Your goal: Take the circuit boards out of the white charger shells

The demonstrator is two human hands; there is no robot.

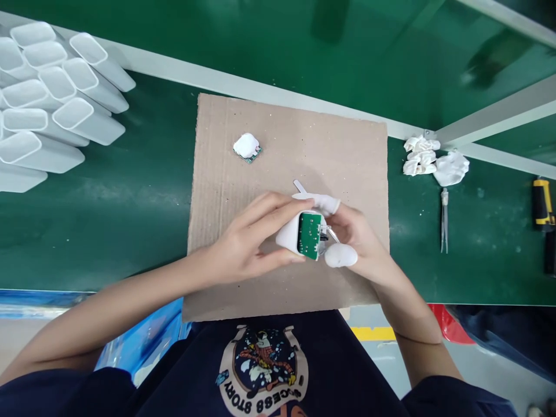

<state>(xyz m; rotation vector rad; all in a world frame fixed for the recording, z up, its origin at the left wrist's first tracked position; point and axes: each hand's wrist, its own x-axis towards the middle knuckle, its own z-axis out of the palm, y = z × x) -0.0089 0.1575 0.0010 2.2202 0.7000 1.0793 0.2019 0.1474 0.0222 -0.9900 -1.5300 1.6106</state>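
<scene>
My left hand (243, 237) wraps round a white plastic housing (288, 236), held low over the cardboard sheet. A green circuit board (310, 234) sticks out of the housing's open end, which faces right. White finger cots cover the thumb and index finger of my right hand (354, 234). That hand is closed at the open end, its index finger along the upper side and its thumb just right of the board. A thin pale stick (299, 186) pokes out beyond the index finger; its middle is hidden behind the fingers. Small parts beside the board are partly covered.
On the cardboard sheet (286, 139) lies a small board with a white lump (247, 146). Several white tubular housings (93, 119) are stacked at left. Tweezers (443, 223), crumpled white finger cots (420, 155) and a yellow-black tool (542, 202) lie at right.
</scene>
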